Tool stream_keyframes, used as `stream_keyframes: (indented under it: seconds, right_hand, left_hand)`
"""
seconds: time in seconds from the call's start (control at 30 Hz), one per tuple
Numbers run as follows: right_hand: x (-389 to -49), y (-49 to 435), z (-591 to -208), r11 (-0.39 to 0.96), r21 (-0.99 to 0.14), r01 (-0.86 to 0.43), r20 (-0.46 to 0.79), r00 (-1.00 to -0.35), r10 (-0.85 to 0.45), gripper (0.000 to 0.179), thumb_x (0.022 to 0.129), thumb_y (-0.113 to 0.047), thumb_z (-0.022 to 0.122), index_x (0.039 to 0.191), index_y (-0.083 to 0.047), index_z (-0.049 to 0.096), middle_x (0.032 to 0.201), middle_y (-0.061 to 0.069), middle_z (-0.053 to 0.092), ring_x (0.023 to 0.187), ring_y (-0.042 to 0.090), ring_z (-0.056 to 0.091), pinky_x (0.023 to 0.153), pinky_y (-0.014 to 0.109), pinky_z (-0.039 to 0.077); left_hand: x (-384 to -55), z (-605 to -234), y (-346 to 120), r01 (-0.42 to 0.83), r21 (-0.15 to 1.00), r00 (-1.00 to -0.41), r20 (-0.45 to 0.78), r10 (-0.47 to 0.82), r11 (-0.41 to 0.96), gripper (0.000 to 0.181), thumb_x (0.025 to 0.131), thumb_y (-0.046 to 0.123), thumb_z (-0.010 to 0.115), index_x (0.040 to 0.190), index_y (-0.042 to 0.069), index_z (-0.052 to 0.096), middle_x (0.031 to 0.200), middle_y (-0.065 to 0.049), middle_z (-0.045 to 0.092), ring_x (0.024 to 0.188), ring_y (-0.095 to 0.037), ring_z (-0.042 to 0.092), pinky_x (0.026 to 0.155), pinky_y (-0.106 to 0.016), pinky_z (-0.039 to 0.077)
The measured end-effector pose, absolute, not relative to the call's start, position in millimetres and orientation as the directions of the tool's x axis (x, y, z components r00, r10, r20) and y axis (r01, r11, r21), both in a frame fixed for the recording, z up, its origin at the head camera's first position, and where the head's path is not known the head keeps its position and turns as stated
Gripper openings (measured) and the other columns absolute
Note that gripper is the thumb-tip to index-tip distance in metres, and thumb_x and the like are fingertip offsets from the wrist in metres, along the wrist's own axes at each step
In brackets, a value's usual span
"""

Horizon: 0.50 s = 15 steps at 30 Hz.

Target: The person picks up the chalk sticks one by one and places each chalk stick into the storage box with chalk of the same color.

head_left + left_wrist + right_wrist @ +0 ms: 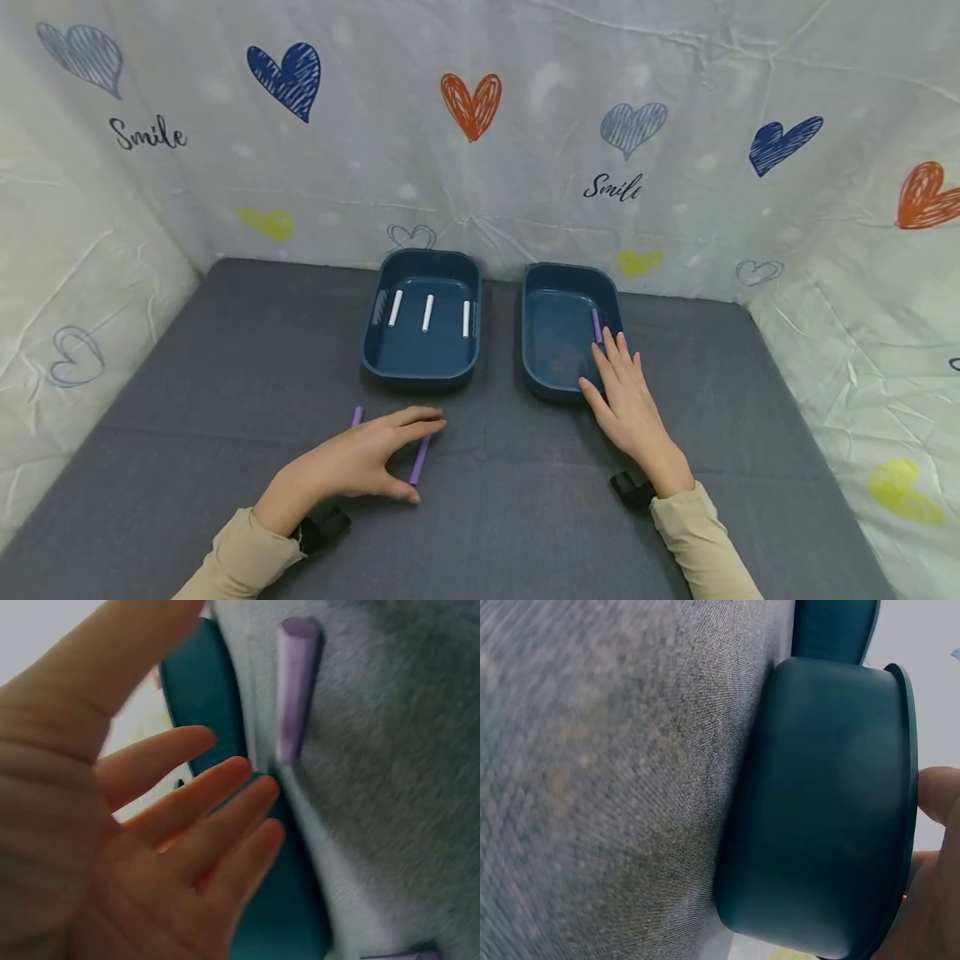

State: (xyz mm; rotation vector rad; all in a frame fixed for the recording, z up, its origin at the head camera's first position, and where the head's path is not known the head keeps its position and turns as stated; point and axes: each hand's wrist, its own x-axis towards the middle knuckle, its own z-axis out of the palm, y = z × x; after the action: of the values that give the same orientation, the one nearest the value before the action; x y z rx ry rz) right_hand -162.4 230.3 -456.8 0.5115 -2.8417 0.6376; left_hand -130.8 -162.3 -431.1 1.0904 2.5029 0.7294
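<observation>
My left hand [367, 457] hovers low above the table with thumb and fingers spread. Below it lies a purple chalk stick [420, 460], apart from the fingers in the left wrist view, where the same chalk [295, 690] shows whole. A second purple chalk [357, 415] is partly hidden behind that hand. My right hand [630, 404] reaches over the near right corner of the right blue tray [534, 333], its fingers fairly straight. A purple chalk [597, 325] lies inside by that tray's right wall, close to the fingertips; nothing shows as gripped.
Left of that tray stands another blue tray [422, 379], with three white chalk sticks [427, 313] lying spaced apart inside. A grey cloth [525, 533] covers the table. White curtains with printed hearts [540, 225] hang close behind the trays and at both sides.
</observation>
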Motion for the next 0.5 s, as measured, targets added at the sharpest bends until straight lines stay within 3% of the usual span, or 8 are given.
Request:
stream_keyframes:
  seconds: [0.2, 0.5]
  right_hand:
    - [-160.8, 228.8, -457.7, 0.850, -0.380, -0.364, 0.248, -0.926, -0.286, 0.065, 0.106, -0.039, 0.044, 0.154, 0.001, 0.030, 0.166, 0.010, 0.004, 0.152, 0.030, -0.001, 0.119, 0.057, 0.005]
    - [-159.9, 228.2, -456.5, 0.854, -0.379, -0.356, 0.242, -0.929, -0.280, 0.065, 0.106, -0.039, 0.044, 0.155, 0.001, 0.029, 0.166, 0.009, 0.003, 0.152, 0.026, -0.004, 0.120, 0.057, 0.004]
  left_hand:
    - [-129.1, -435.2, -162.1, 0.519, 0.567, -0.662, -0.207, 0.721, 0.640, 0.092, 0.074, 0.025, 0.089, 0.151, 0.006, 0.042, 0.158, -0.011, 0.033, 0.140, -0.031, 0.039, 0.105, -0.052, 0.041]
    - [-133.5, -440.2, -160.9, 0.603, 0.523, -0.658, -0.100, 0.746, 0.602, 0.076, 0.077, 0.020, 0.087, 0.140, -0.005, 0.051, 0.145, -0.023, 0.048, 0.133, -0.038, 0.048, 0.102, -0.051, 0.045]
